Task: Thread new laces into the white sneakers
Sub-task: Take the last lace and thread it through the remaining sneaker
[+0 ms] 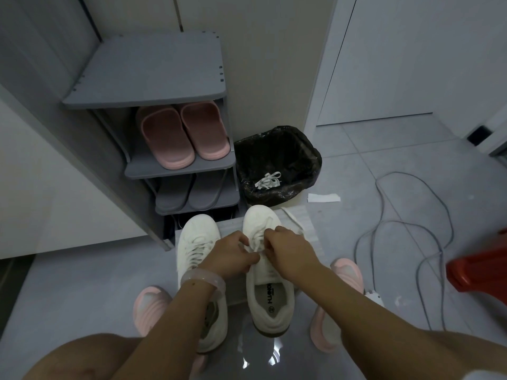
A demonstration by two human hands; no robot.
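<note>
Two white sneakers stand side by side on a pale sheet on the floor, toes pointing away from me. The left sneaker (197,242) is laced, and my left forearm hides its heel part. Over the tongue of the right sneaker (270,300), my left hand (233,256) and my right hand (290,252) meet, each pinching the white lace (256,242) between curled fingers. A loose end of the lace (292,218) trails off to the right of the toe. My fingers hide the upper eyelets.
A grey shoe rack (153,78) with pink slippers (183,135) and grey slippers stands ahead. Beside it is a bin with a black bag (277,154) holding an old white lace. Grey cables (397,229) loop on the right floor near a red object (480,270).
</note>
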